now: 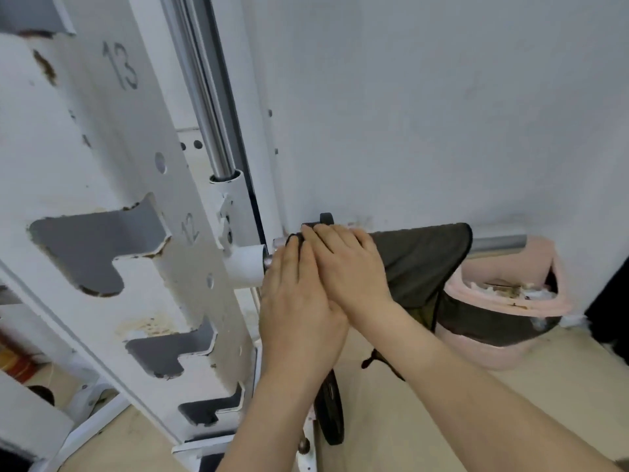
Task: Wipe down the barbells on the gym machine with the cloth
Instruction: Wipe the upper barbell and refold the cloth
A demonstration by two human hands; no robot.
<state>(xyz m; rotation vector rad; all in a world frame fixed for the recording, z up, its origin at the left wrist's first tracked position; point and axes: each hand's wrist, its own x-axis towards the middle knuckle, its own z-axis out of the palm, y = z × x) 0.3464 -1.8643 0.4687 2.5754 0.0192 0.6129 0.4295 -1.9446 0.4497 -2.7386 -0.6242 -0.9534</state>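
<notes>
Left hand (pixel 299 301) and right hand (pixel 347 264), fingers (pixel 318 238) pressed together, press dark cloth (pixel 418 260) on barbell (pixel 500 241); white wall (pixel 442 114), tan floor (pixel 544 386).

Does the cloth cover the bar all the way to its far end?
No, the dark cloth stops short, and a bare grey stretch of the bar sticks out beyond its edge.
</notes>
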